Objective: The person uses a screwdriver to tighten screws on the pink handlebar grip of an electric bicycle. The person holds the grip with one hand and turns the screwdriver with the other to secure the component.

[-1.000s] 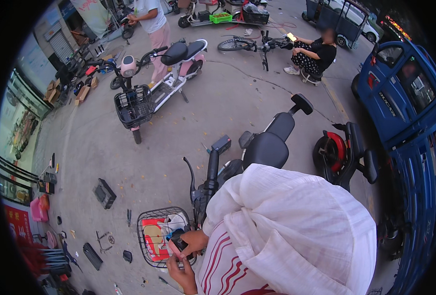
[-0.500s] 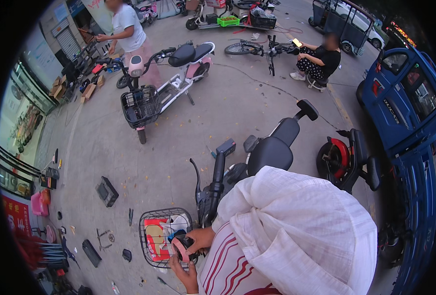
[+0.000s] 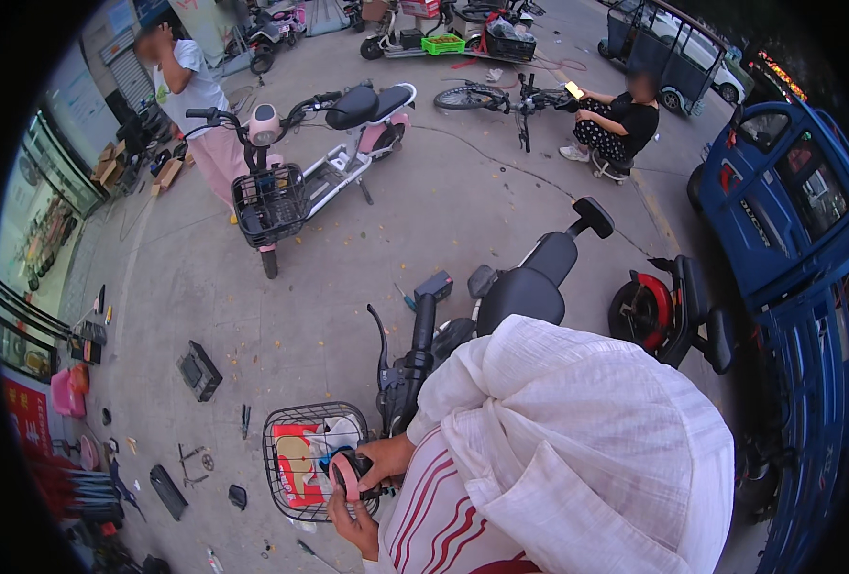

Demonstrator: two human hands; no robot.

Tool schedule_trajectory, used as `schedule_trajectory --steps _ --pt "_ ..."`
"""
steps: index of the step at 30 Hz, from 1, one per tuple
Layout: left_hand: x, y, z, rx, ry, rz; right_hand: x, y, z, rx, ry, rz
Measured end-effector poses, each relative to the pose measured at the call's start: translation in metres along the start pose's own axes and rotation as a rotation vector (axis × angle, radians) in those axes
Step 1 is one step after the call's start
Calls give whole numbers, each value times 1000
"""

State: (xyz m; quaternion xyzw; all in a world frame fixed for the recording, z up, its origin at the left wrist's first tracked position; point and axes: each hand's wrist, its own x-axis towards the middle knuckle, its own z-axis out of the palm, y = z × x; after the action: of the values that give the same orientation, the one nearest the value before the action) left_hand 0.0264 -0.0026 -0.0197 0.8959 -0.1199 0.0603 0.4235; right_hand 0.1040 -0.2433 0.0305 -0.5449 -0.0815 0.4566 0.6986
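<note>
My right hand [image 3: 386,459] grips a rounded black-and-pink object [image 3: 348,471] over the right part of a wire basket [image 3: 274,450]. My left hand [image 3: 352,526] is below it, fingertips bent up against its lower side; exactly what the object is I cannot make out. In the basket lie a red-and-gold package [image 3: 298,459] and white and blue items. Beside the basket are a black handlebar with brake lever [image 3: 419,354] and a black scooter seat [image 3: 520,301]. Loose white fabric [image 3: 577,430] fills the lower right and hides my arms in part.
A pink-and-white scooter [image 3: 357,172] stands ahead, a person in white [image 3: 190,96] behind it. Another person [image 3: 625,124] sits by a lying bicycle [image 3: 472,96], holding a lit phone. A blue vehicle [image 3: 778,220] lines the right. A battery-like box [image 3: 198,373] and tools [image 3: 245,421] lie on the pavement.
The standing person has moved left and forward behind the pink scooter and raised an arm to the head. My hands hold the object in nearly the same place, slightly turned.
</note>
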Motion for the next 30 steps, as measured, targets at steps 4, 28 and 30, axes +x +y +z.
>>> schedule_trajectory --steps 4,28,30 --pt "-2 -6 3 91 29 11 6 -1 1 -12 -52 -20" --pt "9 2 -2 66 77 81 16 4 8 35 100 116" --pt "16 18 -6 44 61 117 12 3 13 -43 116 84"
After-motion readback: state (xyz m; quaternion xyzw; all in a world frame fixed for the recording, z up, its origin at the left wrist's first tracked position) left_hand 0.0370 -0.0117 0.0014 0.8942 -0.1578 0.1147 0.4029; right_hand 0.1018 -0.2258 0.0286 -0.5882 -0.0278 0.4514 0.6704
